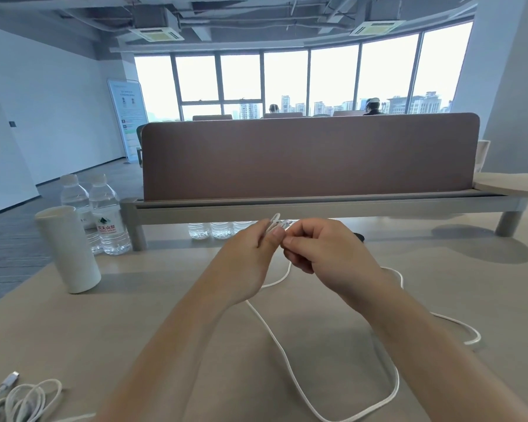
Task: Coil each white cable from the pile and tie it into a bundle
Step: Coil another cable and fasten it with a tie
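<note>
The person is working at a pale wooden table [134, 287], holding both hands raised just above its middle. The left hand [250, 254] is pinching a folded end of a white cable [397, 380] between thumb and fingers, with a small loop poking up past the fingertips. The right hand [326, 254] is touching it, its fingers curled and gripping the same cable just beside the fold. The rest of the cable is hanging down between the wrists and trailing across the table in loose curves toward the near edge and off to the right. A pile of white cables [22, 400] is lying at the near left corner, well apart from the hands. A white cup [69, 248] is standing upright at the left, with two water bottles [107, 214] just behind it. A brown divider [308, 156] is running across the far side of the table on a grey metal rail [317, 205], and more bottles are showing beneath it. Beyond, tall windows [287, 77] are letting in daylight, two people [372, 106] are sitting far off, and a banner [127, 117] is standing by the white wall.
</note>
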A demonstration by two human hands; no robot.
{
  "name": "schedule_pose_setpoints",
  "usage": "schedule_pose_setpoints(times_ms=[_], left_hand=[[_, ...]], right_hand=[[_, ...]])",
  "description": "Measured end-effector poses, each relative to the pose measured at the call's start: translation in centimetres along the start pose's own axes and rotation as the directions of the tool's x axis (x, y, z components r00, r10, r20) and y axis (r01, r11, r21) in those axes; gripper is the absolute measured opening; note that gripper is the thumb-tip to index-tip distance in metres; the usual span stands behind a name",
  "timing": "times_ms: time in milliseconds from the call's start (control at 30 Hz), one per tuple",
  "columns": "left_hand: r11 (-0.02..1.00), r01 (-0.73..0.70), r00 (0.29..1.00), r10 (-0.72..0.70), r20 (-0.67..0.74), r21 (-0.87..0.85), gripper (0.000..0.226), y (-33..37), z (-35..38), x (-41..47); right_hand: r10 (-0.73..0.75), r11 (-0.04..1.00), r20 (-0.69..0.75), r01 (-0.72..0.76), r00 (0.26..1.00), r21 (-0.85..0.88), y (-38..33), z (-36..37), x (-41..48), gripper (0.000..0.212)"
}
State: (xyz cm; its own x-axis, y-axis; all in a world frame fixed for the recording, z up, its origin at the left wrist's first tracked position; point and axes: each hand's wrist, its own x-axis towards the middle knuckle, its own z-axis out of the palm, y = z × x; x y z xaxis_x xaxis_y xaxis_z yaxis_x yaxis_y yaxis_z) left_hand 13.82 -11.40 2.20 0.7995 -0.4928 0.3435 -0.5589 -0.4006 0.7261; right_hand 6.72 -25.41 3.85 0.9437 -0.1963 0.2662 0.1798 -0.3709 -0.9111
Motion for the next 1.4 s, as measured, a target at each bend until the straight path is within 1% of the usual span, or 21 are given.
schedule_pose_setpoints(times_ms=[133,200,333,433,500,567,633,733,800,867,967,1000,1100,1167,1267,1333,1400], left_hand=[[0.990,-0.044,0.994,0.057,-0.091,0.135,0.032,-0.3,0.2,-0.2],[0.983,-0.028,0.993,0.048,-0.112,0.180,0.031,-0.3,0.3,-0.2],[0.977,0.015,0.987,0.020,-0.162,0.212,0.032,-0.5,0.2,-0.1],[0.984,0.009,0.990,0.017,-0.140,0.177,0.034,-0.1,0.4,-0.2],[0.993,-0.009,0.992,0.023,-0.123,0.118,0.029,0.0,0.5,-0.2],[0.997,-0.056,0.992,0.062,-0.106,0.060,0.022,0.2,0.6,-0.3],[0.997,-0.075,0.992,0.078,-0.097,0.036,0.017,0.3,0.6,-0.2],[0.999,-0.016,0.996,0.013,-0.084,-0.041,0.011,0.5,0.6,-0.1],[0.996,0.010,0.999,-0.014,-0.047,-0.089,0.012,0.4,0.3,-0.1],[0.997,-0.011,0.999,0.008,-0.039,-0.070,0.011,0.2,0.1,-0.1],[1.000,-0.027,0.995,0.026,-0.101,-0.015,0.011,0.0,0.2,-0.1],[1.000,-0.028,0.992,0.029,-0.123,0.008,0.013,0.0,0.3,0.0],[0.997,0.004,0.986,0.010,-0.169,0.083,0.032,-0.4,0.3,0.3],[0.995,0.022,0.983,-0.004,-0.184,0.097,0.038,-0.5,0.2,0.4],[0.999,0.015,0.981,-0.005,-0.195,0.049,0.028,-0.3,0.0,0.3],[1.000,0.029,0.985,-0.029,-0.170,-0.004,0.020,-0.2,-0.1,0.2],[0.999,0.046,0.987,-0.043,-0.155,0.011,0.019,-0.4,-0.1,0.1]], right_hand=[[0.021,1.000,0.002,-0.021,1.000,0.009,0.3,0.3,0.0,0.018],[0.023,1.000,0.009,-0.023,1.000,-0.009,0.3,0.4,0.0,0.019],[0.045,0.998,0.027,-0.044,0.999,-0.041,0.5,0.3,0.1,0.020],[0.087,0.994,0.038,-0.085,0.995,-0.064,0.6,-0.3,0.2,0.018],[0.102,0.994,0.068,-0.099,0.992,-0.050,0.5,-0.5,0.2,0.017],[0.085,0.996,0.107,-0.082,0.991,-0.034,0.4,-0.4,0.1,0.017],[0.055,0.997,0.118,-0.048,0.992,-0.059,0.4,-0.1,0.0,0.018],[0.036,0.998,0.086,-0.031,0.996,-0.055,0.4,0.0,-0.1,0.019],[0.038,0.998,0.072,-0.035,0.997,-0.048,0.4,0.0,-0.1,0.019],[0.050,0.996,0.060,-0.046,0.997,-0.070,0.4,0.1,-0.1,0.018],[0.053,0.991,0.034,-0.049,0.998,-0.124,0.5,0.4,-0.1,0.017],[0.048,0.990,0.029,-0.044,0.998,-0.133,0.4,0.4,-0.1,0.017],[0.029,0.990,0.037,-0.024,0.999,-0.138,0.1,0.2,-0.2,0.017],[0.019,0.991,0.050,-0.012,0.999,-0.136,-0.2,-0.1,-0.3,0.018],[0.019,0.994,0.062,-0.013,0.998,-0.106,-0.5,-0.6,-0.4,0.016],[0.023,0.992,0.094,-0.011,0.995,-0.123,-0.5,-0.6,-0.5,0.015],[0.016,0.990,0.108,0.000,0.994,-0.144,-0.3,-0.3,-0.4,0.016]])
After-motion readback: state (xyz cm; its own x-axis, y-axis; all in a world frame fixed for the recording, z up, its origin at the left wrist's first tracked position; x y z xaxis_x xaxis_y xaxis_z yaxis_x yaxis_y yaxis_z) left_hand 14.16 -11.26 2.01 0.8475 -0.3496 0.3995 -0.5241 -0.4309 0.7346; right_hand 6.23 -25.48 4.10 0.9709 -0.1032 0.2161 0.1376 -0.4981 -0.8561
